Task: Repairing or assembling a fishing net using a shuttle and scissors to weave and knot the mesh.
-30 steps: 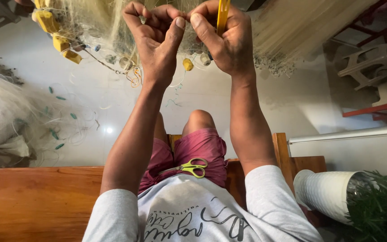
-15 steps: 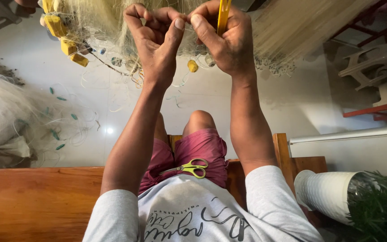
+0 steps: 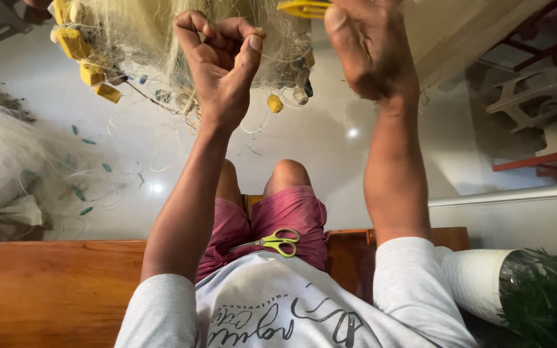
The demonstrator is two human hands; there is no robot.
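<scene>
Two hands raised to the pale fishing net (image 3: 162, 32) | left hand (image 3: 220, 61) pinches its mesh taut for working | right hand (image 3: 372, 55) grips yellow netting needle (image 3: 304, 8) | scissors (image 3: 277, 241) rest on lap, within reach | yellow floats (image 3: 75, 45) hang along net's edge

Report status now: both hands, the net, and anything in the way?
Left hand pinching fishing net. Right hand gripping yellow netting tool, apart from left. Scissors lying on lap, untouched. Nothing between hands.
</scene>
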